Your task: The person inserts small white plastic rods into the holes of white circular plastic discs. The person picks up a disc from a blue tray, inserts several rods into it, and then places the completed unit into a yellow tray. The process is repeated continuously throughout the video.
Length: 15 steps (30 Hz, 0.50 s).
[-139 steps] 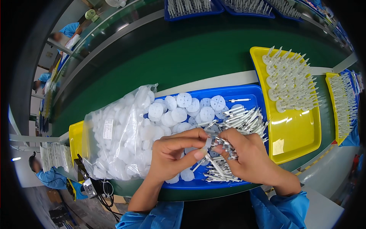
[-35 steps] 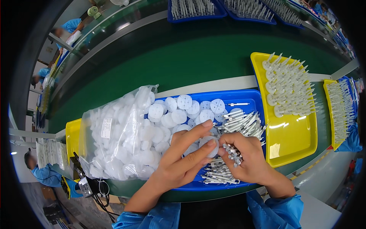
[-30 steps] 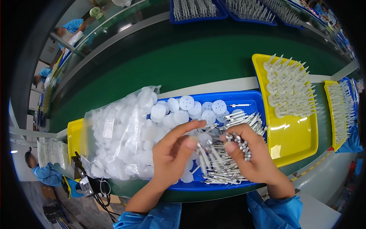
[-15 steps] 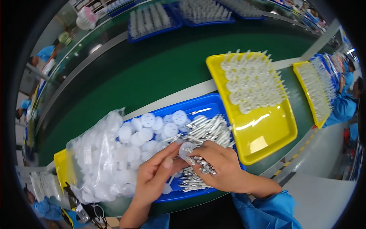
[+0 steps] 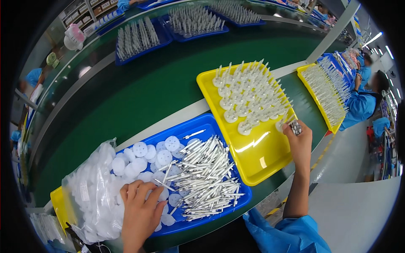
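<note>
At the far left a clear plastic bag [image 5: 95,198] stuffed with white discs slumps over the left rim of the blue tray [image 5: 211,126], covering part of a small yellow tray [image 5: 59,206] at the counter's [image 5: 177,122] near edge. The left hand [image 5: 139,211] lies just beside the bag, fingers spread flat on the loose white discs [image 5: 152,158] in the tray's left half, grasping nothing. Right of the discs a dense heap of white rods [image 5: 206,177] fills the tray to its near rim, leaving little bare blue floor. The blue tray's right side touches the large yellow tray [image 5: 261,156], whose far half is crowded with upright assembled white pegs [image 5: 249,95]; its near half is bare. The right hand [image 5: 298,141] hovers over that tray's right rim, fingers pinched on a small bundle of pieces [image 5: 295,126] close to the nearest pegs. Behind the trays runs the wide green belt [image 5: 139,88], largely open. Farther right a second yellow tray [image 5: 325,95] of rods sits apart, with a co-worker in blue [image 5: 358,105] beyond it.
</note>
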Each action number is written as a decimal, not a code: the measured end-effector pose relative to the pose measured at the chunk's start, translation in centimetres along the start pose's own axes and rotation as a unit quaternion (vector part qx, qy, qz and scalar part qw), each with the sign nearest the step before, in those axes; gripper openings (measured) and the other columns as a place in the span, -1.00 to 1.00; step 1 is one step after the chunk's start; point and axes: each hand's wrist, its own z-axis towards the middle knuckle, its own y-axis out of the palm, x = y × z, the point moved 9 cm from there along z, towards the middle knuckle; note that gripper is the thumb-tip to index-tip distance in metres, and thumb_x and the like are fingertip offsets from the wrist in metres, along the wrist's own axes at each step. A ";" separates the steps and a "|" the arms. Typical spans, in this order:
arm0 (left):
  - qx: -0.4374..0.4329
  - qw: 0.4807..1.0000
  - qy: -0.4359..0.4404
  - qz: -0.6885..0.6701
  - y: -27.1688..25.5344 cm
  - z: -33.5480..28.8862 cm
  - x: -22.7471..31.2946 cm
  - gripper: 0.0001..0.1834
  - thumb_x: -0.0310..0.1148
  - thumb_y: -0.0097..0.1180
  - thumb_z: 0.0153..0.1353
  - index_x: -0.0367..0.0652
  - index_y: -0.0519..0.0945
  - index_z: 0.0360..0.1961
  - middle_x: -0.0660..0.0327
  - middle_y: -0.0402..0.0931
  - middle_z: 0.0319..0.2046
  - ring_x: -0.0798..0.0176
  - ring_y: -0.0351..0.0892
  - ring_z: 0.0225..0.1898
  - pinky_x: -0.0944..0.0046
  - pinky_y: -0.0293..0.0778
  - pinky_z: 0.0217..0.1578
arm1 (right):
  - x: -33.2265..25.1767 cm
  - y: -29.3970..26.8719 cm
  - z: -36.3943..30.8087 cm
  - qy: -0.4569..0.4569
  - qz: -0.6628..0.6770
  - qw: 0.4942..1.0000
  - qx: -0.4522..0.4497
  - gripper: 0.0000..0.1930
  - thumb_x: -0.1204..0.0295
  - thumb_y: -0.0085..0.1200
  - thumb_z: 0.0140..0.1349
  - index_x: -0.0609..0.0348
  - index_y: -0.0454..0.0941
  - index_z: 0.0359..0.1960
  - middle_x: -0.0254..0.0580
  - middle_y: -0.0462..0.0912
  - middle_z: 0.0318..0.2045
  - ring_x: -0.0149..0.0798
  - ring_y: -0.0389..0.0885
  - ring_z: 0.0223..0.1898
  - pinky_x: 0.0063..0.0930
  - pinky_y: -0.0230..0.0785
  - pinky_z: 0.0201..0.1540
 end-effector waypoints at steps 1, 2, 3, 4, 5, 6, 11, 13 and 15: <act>0.011 1.000 -0.001 -0.022 -0.4 0.1 -0.1 -0.54 -0.48 0.41 -0.12 -0.17 0.66 -0.09 0.21 0.48 -0.08 0.02 0.40 0.02 -0.06 0.16 0.13 | 1.0 -0.5 0.7 0.024 -0.018 1.000 0.006 -0.75 0.38 0.24 0.17 0.37 0.54 -0.44 -0.27 0.41 -0.68 -0.48 0.30 -0.59 -0.41 0.21 -0.50; 0.020 0.999 0.000 -0.046 -0.9 0.1 -0.1 -0.54 -0.50 0.39 -0.11 -0.17 0.66 -0.09 0.21 0.49 -0.08 0.01 0.42 0.00 -0.07 0.16 0.14 | 1.4 -0.7 1.0 0.024 -0.014 1.000 0.010 -0.75 0.38 0.24 0.17 0.37 0.54 -0.44 -0.27 0.42 -0.68 -0.48 0.30 -0.58 -0.41 0.22 -0.50; 0.037 0.997 0.001 -0.070 -1.7 0.1 -0.1 -0.56 -0.52 0.35 -0.05 -0.25 0.64 -0.05 0.11 0.51 -0.07 0.01 0.50 -0.06 -0.06 0.29 0.12 | 2.0 -0.8 1.4 0.025 -0.011 1.000 0.014 -0.75 0.38 0.23 0.18 0.37 0.54 -0.45 -0.27 0.44 -0.68 -0.48 0.31 -0.58 -0.41 0.22 -0.49; 0.073 0.979 -0.022 -0.187 -1.9 0.0 -0.8 -0.57 -0.52 0.34 0.00 -0.28 0.62 -0.03 0.08 0.51 -0.06 0.01 0.52 -0.06 -0.04 0.34 0.10 | 2.3 -1.1 1.6 0.025 -0.007 1.000 0.017 -0.75 0.38 0.23 0.18 0.37 0.54 -0.45 -0.27 0.45 -0.68 -0.49 0.32 -0.58 -0.40 0.23 -0.49; 0.113 0.947 -0.053 -0.296 -1.8 -0.5 -1.9 -0.57 -0.52 0.32 0.05 -0.32 0.60 0.00 0.05 0.51 -0.06 0.01 0.54 -0.05 -0.02 0.40 0.08 | 1.8 -0.6 1.6 0.027 0.015 1.000 0.003 -0.77 0.40 0.20 0.20 0.39 0.56 -0.43 -0.31 0.50 -0.64 -0.50 0.36 -0.55 -0.43 0.27 -0.44; 0.151 0.900 -0.082 -0.401 -1.7 -0.9 -2.9 -0.58 -0.52 0.30 0.10 -0.35 0.58 0.03 0.02 0.51 -0.06 0.01 0.57 -0.05 0.00 0.46 0.06 | 1.6 -0.8 1.5 0.026 0.033 0.999 0.009 -0.77 0.39 0.20 0.21 0.39 0.57 -0.42 -0.32 0.51 -0.62 -0.50 0.37 -0.53 -0.45 0.28 -0.42; 0.129 0.655 -0.186 -0.721 1.8 -0.4 -3.4 -0.51 -0.36 -0.08 0.47 -0.47 0.34 0.31 -0.28 0.52 0.09 -0.05 0.70 -0.10 0.14 0.67 -0.11 | 1.7 -2.4 -0.6 0.011 0.025 0.999 0.046 -0.74 0.35 0.19 0.29 0.40 0.60 -0.31 -0.32 0.55 -0.52 -0.51 0.42 -0.44 -0.55 0.31 -0.32; 0.130 0.636 -0.195 -0.735 2.2 -0.2 -3.4 -0.52 -0.41 -0.07 0.46 -0.46 0.34 0.31 -0.31 0.51 0.10 -0.09 0.68 -0.05 0.07 0.66 -0.07 | 1.3 -2.8 -1.5 -0.003 0.007 0.998 0.056 -0.72 0.33 0.18 0.31 0.40 0.60 -0.22 -0.30 0.58 -0.48 -0.51 0.44 -0.42 -0.53 0.32 -0.31; 0.132 0.635 -0.198 -0.735 2.4 0.1 -3.4 -0.53 -0.44 -0.05 0.45 -0.46 0.34 0.31 -0.31 0.51 0.09 -0.10 0.67 -0.02 0.05 0.66 -0.04 | 0.5 -2.7 -2.7 -0.003 0.017 0.999 0.039 -0.72 0.34 0.16 0.34 0.39 0.60 -0.14 -0.29 0.60 -0.45 -0.49 0.45 -0.41 -0.52 0.33 -0.30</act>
